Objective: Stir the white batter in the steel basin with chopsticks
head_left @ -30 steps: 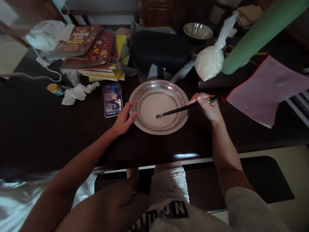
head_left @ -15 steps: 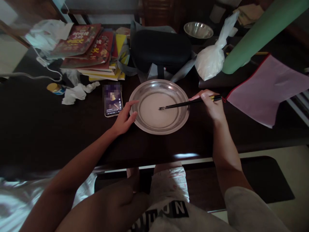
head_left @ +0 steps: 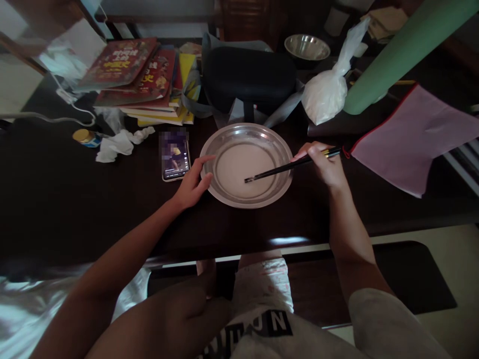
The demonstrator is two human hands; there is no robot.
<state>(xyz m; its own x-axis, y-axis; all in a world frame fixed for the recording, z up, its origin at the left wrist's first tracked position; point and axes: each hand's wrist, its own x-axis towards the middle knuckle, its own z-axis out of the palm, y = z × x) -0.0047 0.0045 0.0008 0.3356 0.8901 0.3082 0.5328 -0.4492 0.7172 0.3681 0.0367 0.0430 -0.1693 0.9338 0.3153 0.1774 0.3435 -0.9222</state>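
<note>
Resting against the near-left rim of the shallow round steel basin (head_left: 247, 199), the left hand (head_left: 192, 183) has its fingers loosely spread, thumb on the lip, steadying rather than gripping. The right hand (head_left: 325, 164) has its fingers closed on a pair of black chopsticks (head_left: 284, 168), whose tips dip into the pale thin batter (head_left: 239, 167) pooled in the basin's flat bottom. The basin sits on the dark wooden table (head_left: 56, 199) near its front edge. Just left of it lies a lit smartphone (head_left: 174, 155); beyond stand a black zipped case (head_left: 249, 80) and a knotted white plastic bag (head_left: 329, 92). With walls this low, a brisk sweep of the chopsticks could slop batter over the rim toward the smartphone, and a light left-hand hold may let the basin slide.
</note>
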